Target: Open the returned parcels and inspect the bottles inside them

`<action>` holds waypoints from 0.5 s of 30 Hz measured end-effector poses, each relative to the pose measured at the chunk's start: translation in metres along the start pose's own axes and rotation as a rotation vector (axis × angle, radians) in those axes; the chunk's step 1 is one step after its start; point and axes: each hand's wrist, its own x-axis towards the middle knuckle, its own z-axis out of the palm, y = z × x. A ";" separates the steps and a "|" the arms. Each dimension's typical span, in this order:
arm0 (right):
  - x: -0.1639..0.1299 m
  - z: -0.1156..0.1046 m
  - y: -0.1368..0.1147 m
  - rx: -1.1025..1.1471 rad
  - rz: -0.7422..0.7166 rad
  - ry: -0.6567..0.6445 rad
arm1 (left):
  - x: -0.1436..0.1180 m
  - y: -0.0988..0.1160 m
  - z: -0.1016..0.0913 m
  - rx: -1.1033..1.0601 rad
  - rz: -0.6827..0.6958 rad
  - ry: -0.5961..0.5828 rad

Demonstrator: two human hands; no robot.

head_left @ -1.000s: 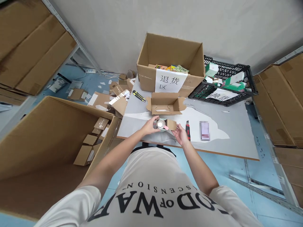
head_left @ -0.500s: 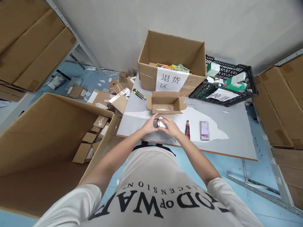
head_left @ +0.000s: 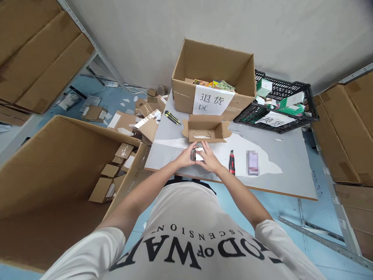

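A large open brown cardboard carton (head_left: 58, 163) stands on the floor just off the left edge of the grey worktable (head_left: 291, 163), with small flat cardboard packets (head_left: 113, 171) lying inside it. On the table near its left edge lies a yellow-and-black utility knife (head_left: 172, 118). At the near edge, the person's left hand (head_left: 186, 157) and right hand (head_left: 210, 160) close together around a small white-and-silver object (head_left: 198, 154), fingers curled over it from both sides so that little of it shows. Just beyond the hands sits a small open brown cardboard mailer box (head_left: 206, 128); behind that, at the far edge, a tall open cardboard box with a white paper sign (head_left: 212, 83). Right of the hands lie a red-and-black utility knife (head_left: 232, 162) and a blurred flat rectangular item (head_left: 252, 163). A black plastic crate of white-and-green boxes (head_left: 276, 103) fills the far right corner.
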 end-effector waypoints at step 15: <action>-0.006 -0.017 -0.004 -0.196 -0.021 -0.111 | -0.006 -0.002 -0.007 0.030 -0.059 -0.049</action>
